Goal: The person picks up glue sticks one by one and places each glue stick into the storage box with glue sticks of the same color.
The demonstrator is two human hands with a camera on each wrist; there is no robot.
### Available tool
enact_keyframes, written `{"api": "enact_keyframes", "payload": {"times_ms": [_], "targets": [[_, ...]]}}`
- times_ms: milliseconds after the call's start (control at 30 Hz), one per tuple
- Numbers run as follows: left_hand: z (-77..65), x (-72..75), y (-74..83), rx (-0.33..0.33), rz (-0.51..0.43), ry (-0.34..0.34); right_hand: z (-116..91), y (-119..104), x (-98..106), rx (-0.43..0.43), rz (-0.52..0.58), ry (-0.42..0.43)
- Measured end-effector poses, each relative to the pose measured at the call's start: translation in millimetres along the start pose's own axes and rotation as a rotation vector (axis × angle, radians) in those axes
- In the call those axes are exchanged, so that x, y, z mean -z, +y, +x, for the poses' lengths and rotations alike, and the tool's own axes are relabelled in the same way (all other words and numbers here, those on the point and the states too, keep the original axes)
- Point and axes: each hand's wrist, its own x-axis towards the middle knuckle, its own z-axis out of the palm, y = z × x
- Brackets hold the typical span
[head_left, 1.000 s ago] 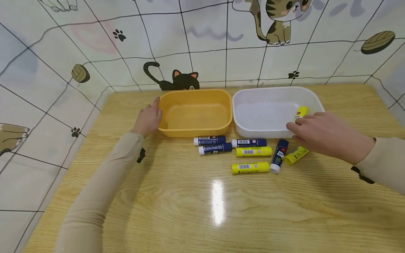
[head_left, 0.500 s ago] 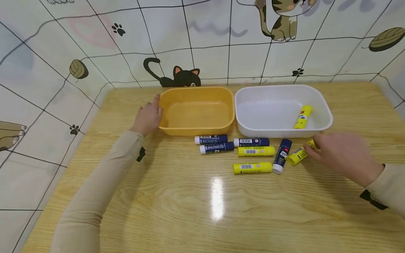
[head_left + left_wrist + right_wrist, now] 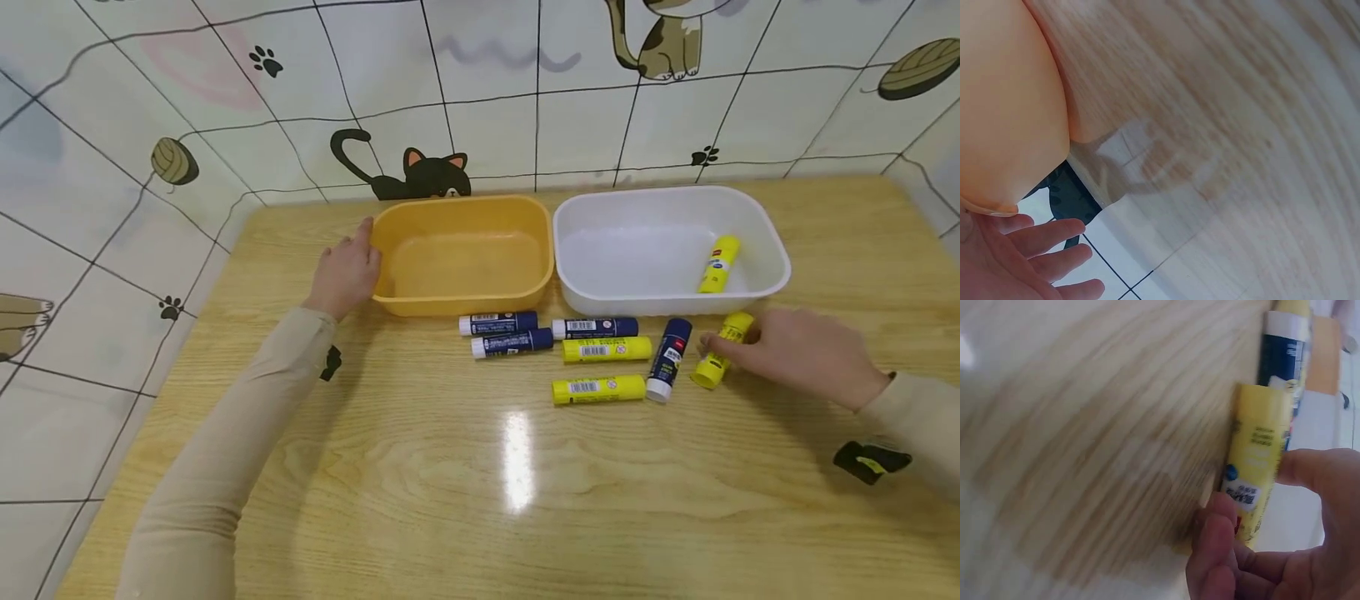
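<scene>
Head: right hand [image 3: 813, 354] pinches yellow glue stick [image 3: 722, 354] before white bin [image 3: 630, 254], toward right edge of tabletop [image 3: 420, 483]; left hand [image 3: 343, 275] at left rim of orange bin [image 3: 461, 307]. Left wrist: fingers [image 3: 1063, 262] slightly apart. Right wrist: fingers clamped on stick.

R hand [image 3: 806, 354], over white tray's [image 3: 637, 305] 4 o'clock rim 1 sec ago, now pinches yel. glue stick [image 3: 1257, 456] outside it, approx. 5 o'clock. That stick's far end has swung from approx. 2 to 1 o'clock, opening a gap w/ navy stick [image 3: 669, 360]. Yel. stick in tray [image 3: 718, 265], then part-hidden by hand, now clear of it.
</scene>
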Motion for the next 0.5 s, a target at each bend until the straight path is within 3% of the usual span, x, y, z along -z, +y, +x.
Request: {"api": "enact_keyframes", "payload": {"times_ms": [200,500], "targets": [[-2.7,3.3,-0.2,0.005,-0.007,0.000,8.1,-1.0,1.9,-0.009,0.178,-0.141],[-1.1,1.3,1.1,-0.005,-0.003,-0.006,6.7,-5.0,-1.9,0.022,0.216,-0.190]]}}
